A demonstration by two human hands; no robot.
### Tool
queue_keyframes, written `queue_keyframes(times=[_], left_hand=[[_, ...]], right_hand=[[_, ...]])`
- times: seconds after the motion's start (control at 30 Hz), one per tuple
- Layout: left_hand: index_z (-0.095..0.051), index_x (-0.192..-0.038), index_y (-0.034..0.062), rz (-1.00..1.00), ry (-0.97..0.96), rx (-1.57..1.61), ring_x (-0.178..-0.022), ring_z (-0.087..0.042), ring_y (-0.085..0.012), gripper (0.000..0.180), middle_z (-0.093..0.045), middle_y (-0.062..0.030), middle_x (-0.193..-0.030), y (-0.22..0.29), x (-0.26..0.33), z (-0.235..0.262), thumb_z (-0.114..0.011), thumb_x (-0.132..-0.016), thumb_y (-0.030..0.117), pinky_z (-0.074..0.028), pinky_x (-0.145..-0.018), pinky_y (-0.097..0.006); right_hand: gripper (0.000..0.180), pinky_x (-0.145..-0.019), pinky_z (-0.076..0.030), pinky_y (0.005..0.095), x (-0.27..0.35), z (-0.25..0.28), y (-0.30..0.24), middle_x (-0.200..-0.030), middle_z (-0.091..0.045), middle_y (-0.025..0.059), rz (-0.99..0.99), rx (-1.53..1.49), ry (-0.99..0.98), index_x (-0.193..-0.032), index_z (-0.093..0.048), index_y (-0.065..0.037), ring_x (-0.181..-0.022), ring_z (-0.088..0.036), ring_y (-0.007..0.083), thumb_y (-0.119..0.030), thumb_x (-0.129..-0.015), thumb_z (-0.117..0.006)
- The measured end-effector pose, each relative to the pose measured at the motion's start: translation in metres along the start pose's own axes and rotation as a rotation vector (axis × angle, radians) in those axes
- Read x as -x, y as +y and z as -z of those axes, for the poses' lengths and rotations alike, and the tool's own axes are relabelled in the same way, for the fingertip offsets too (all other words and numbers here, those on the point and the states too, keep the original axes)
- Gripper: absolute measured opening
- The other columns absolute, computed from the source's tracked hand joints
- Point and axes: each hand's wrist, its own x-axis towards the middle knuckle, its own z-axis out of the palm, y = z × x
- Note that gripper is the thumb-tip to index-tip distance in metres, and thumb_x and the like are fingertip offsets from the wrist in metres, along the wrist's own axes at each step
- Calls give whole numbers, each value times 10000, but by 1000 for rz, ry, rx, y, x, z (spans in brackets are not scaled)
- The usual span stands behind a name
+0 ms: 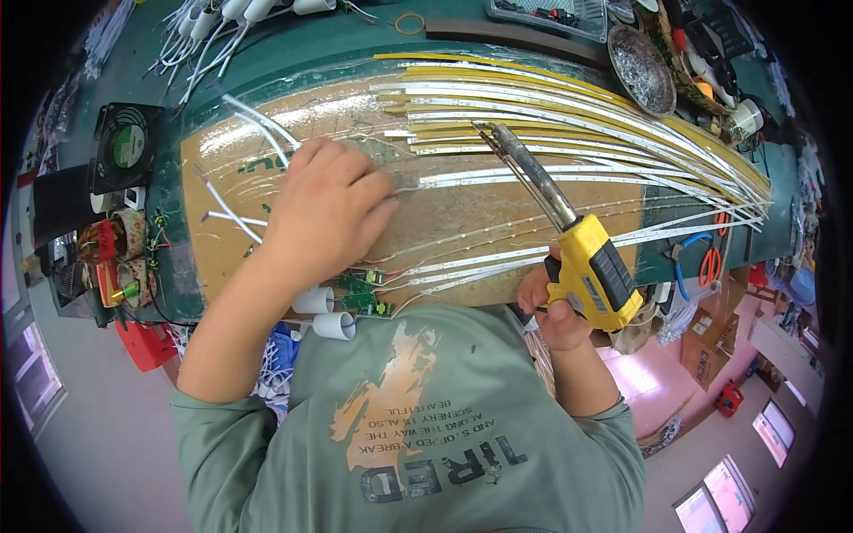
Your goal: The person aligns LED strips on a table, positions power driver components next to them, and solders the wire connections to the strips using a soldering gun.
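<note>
Two bare hands work over a brown board (267, 266) covered with clear film, lying on a green bench (338, 44) across the middle of the frame. The left hand (324, 209) rests palm down, left of centre, fingers curled loosely and pressing on the near end of an LED strip (533, 175) that runs off to the right; it presses rather than clasps, with nothing enclosed in the palm. The right hand (555, 311), lower right of centre, is wrapped tightly around the grip of a yellow soldering gun (591, 266). The gun's long metal barrel slants up and to the left, its tip (484, 131) just right of the left hand's fingers and above the fanned strips.

Many more pale and yellow LED strips (577, 102) fan out from the board's upper middle toward the right edge. Small green circuit boards (364, 293) lie at the board's lower edge, with white tube caps (324, 315) just below them. A black fan (124, 147) stands at upper left, a round metal dish (641, 69) at upper right, and orange-handled scissors (711, 262) at the right.
</note>
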Motion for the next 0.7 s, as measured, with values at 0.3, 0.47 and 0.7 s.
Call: queue_keyframes(times=[0.3,0.47,0.7], left_hand=[[-680,-897,83,-108,-270,227,-836,-589,-315,167,-604,-94,-851,17,12,16,-723,-809,219,-463,-733,-420],[-688,-951,75,13,-264,291,-933,-613,-332,187,-649,-111,-934,-6,-8,23,-692,-862,240,-492,-807,-426],[-645,-1148,100,134,301,-213,-1128,-591,-312,298,-641,-113,-1196,-109,-82,13,-661,-857,163,-482,-961,-414]], right_hand=[[770,-557,-446,316,-2,0,1,-728,-525,26,-9,-64,-45,-1375,-441,-12,-634,-515,156,-364,-802,-816],[783,-553,-438,303,1,2,1,-730,-517,22,-9,-46,-18,-1382,-421,-7,-644,-515,152,-373,-809,-811],[764,-561,-447,305,1,6,7,-725,-510,32,5,-47,-30,-1390,-408,2,-639,-516,157,-356,-832,-788]])
